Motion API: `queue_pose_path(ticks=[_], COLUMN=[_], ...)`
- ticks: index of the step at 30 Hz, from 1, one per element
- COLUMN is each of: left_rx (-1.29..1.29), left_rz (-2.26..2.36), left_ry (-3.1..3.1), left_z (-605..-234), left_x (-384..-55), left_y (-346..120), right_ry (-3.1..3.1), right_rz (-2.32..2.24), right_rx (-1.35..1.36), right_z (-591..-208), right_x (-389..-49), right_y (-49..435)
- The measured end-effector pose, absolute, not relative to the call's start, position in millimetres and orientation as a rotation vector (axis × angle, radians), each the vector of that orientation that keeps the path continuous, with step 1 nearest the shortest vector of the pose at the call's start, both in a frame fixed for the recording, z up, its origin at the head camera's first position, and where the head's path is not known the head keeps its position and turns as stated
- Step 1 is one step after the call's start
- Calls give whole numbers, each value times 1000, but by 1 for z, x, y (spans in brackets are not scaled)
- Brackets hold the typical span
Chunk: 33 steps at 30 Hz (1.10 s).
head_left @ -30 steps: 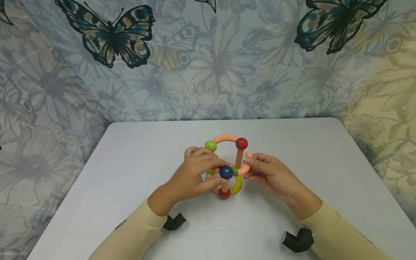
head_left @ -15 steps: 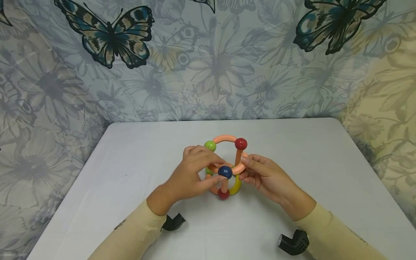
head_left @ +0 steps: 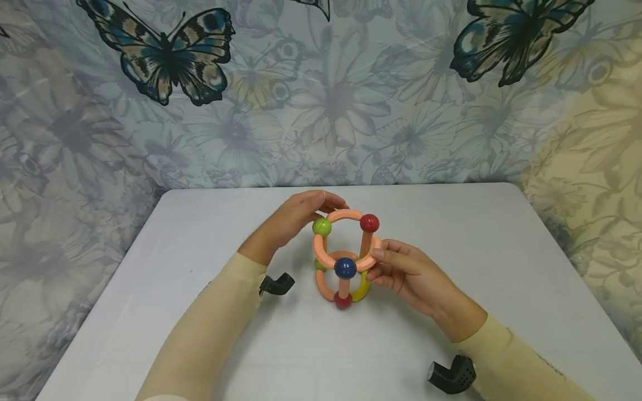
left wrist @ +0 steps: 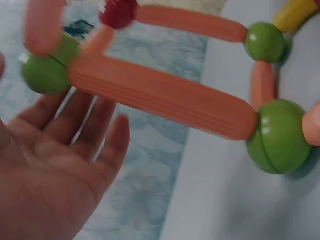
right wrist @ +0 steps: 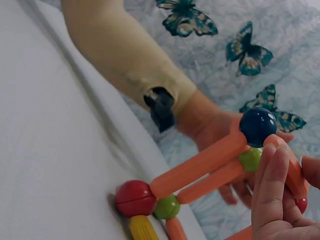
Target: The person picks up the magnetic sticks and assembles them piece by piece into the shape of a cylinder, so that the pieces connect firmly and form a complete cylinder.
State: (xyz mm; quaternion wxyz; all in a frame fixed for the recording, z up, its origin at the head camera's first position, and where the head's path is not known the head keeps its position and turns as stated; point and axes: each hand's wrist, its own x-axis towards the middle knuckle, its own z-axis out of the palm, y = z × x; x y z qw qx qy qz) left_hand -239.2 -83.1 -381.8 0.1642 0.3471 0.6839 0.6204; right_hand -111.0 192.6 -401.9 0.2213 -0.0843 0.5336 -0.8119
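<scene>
A cube-like frame of balls and rods stands on the white table. Its upper ring has a blue ball (head_left: 345,268) in front, a green ball (head_left: 321,226) on the left and a red ball (head_left: 369,223) at the back, joined by curved orange rods. Between thumb and fingers, my right hand (head_left: 408,273) pinches the curved orange rod (head_left: 367,262) right of the blue ball. My left hand (head_left: 293,218) reaches round the far left side with its fingers loosely extended. In the left wrist view those fingers are spread behind the upper green ball (left wrist: 45,72), gripping nothing.
Below, a yellow curved rod (head_left: 362,288) and a lower red ball (head_left: 343,301) form part of the base ring. Each sleeve carries a black wrist camera (head_left: 453,374). A patterned butterfly cloth (head_left: 341,111) rises behind the white table (head_left: 225,223).
The right hand brought the curved orange rod leftward to the blue ball and still pinches it. My left hand let go near the blue ball and moved back to the frame's far left side.
</scene>
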Motion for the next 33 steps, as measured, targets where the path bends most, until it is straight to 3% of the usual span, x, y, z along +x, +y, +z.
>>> queue_pose_path(ticks=[11,33], left_rx=[1004,957], left_rz=[1817,1852], left_ry=[1165,1327], left_z=[-406,-404], left_x=[-257,-249], left_y=[-55,-63], right_ry=[1433,1471], right_rz=[-2247,-2208], right_rx=[-270,-233], right_z=[-400,-404], right_x=[-108,-113], right_y=[190,188])
